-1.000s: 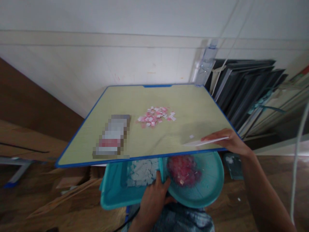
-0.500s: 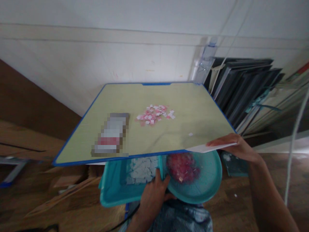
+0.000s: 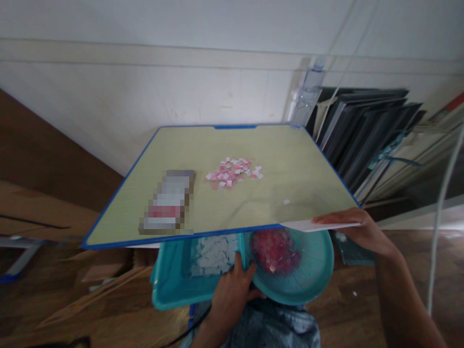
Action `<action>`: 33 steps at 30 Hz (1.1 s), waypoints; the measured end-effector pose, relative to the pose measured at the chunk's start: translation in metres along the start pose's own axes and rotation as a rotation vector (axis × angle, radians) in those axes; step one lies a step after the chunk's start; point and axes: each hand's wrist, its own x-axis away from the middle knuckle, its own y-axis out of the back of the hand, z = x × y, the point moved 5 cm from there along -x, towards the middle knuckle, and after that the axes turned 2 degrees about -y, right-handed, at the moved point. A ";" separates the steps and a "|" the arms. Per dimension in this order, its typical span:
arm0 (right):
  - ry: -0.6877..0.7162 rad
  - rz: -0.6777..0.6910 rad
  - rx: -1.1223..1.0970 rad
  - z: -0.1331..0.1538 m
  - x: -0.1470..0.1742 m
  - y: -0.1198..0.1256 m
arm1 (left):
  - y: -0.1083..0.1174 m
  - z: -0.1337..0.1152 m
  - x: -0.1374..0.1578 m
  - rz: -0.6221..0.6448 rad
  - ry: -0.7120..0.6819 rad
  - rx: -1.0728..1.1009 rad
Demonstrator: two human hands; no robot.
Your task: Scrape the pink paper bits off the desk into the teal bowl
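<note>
My left hand [image 3: 234, 289] grips where the rim of a teal rectangular basin [image 3: 170, 300] meets that of a round teal dish [image 3: 319, 285]. One finger reaches over the basin's side, and part of the hand goes under the dish. White flat pieces [image 3: 213, 256] lie in the basin; a clump of small red pieces [image 3: 275, 251] sits in the dish. At the table's front right corner, my right hand [image 3: 357, 227] is closed on a thin white sheet [image 3: 308, 225], seen nearly edge-on. Pink and white squares [image 3: 232, 172] are heaped mid-table.
The yellow-green table [image 3: 195, 145] has a blue edge and stands against the wall. A blurred-out flat rectangular object [image 3: 168, 200] lies at its left, and one loose white square [image 3: 286, 201] nearer the front. A clear bottle [image 3: 306, 96] and dark upright panels [image 3: 366, 121] stand at the back right.
My right hand and the white sheet have shifted slightly right and down. The left hand keeps its hold, and the heaped squares stay as they were.
</note>
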 end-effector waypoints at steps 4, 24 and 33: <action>-0.008 -0.043 0.032 0.000 0.001 0.002 | 0.002 0.000 0.000 0.038 0.009 0.017; -0.032 -0.262 0.247 0.005 -0.015 0.023 | -0.004 0.002 -0.001 0.002 -0.001 0.010; 0.137 -0.023 0.135 0.044 -0.065 -0.032 | -0.007 0.001 -0.002 0.010 -0.011 0.033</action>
